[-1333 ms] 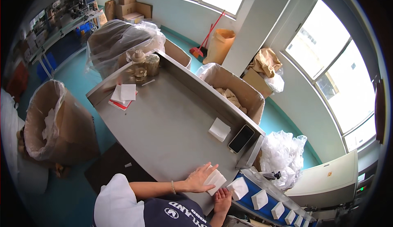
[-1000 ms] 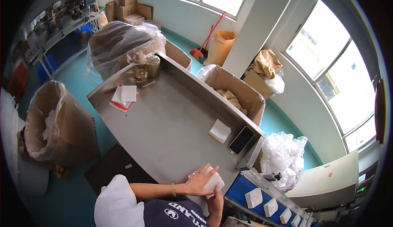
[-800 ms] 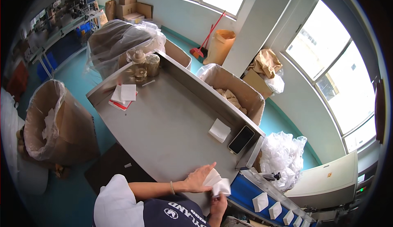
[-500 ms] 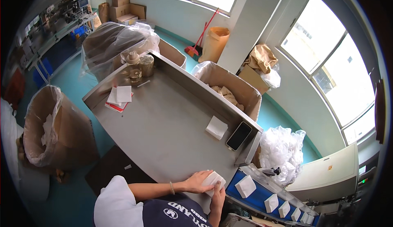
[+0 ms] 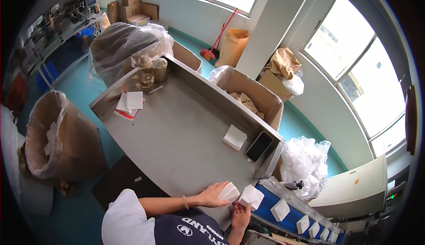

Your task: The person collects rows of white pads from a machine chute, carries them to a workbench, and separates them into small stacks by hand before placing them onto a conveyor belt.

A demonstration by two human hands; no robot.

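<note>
My left hand [image 5: 212, 195] is closed round a stack of thin white square sheets [image 5: 229, 193], its layered edges showing, just above the near end of the steel table. Beside it, my right hand [image 5: 240, 218] grips the lower edge of a second white stack [image 5: 251, 197], fingers and thumb at its near side. This second stack is tilted at the near end of the blue conveyor belt [image 5: 267, 200]. Farther along the belt lie several more white stacks [image 5: 280, 210] in a row. Whether the sheets are paper or cloth I cannot tell.
On the steel table [image 5: 177, 125] lie a white stack [image 5: 234, 137], a black phone [image 5: 259, 146], and white pads on a red-edged sheet [image 5: 128, 104]. A clear bottle [image 5: 145, 71] and a jar [image 5: 159, 70] stand at the far corner. Lined cartons [image 5: 66, 139] surround the table.
My right hand has left the stack in my left hand and moved right to another stack at the belt's end. The stacks on the belt have moved nearer.
</note>
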